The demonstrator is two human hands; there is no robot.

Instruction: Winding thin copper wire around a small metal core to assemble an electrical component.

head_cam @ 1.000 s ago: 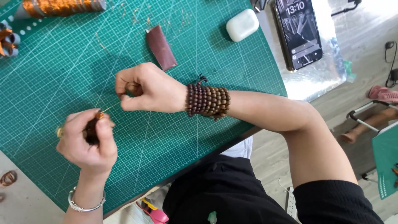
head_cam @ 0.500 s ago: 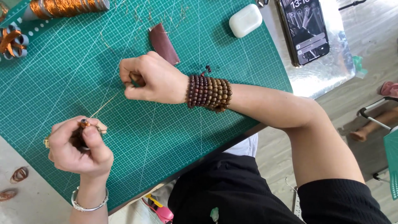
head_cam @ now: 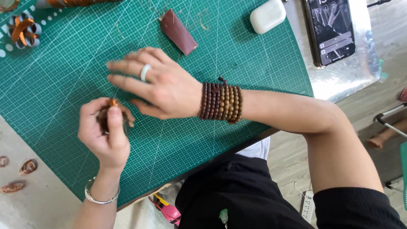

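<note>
My left hand (head_cam: 106,135) is closed around a small dark object wound with copper wire (head_cam: 111,111), held just above the green cutting mat (head_cam: 237,93). My right hand (head_cam: 159,85) hovers over the mat right beside it, fingers spread flat and pointing left, with nothing in it. It wears a pale ring and a wooden bead bracelet (head_cam: 221,101) at the wrist. A silver bangle (head_cam: 99,197) circles my left wrist.
A brown strip of sandpaper (head_cam: 178,32) lies on the mat at the top. Beyond it sit a white earbud case (head_cam: 267,16) and a phone (head_cam: 330,29) on a silver sheet. Copper coils (head_cam: 23,29) rest at the top left, with more small copper rings (head_cam: 19,174) at the lower left.
My right hand has let go of the wire, opened its fingers and spread flat over the mat. My left hand has moved up and right, closer to it.
</note>
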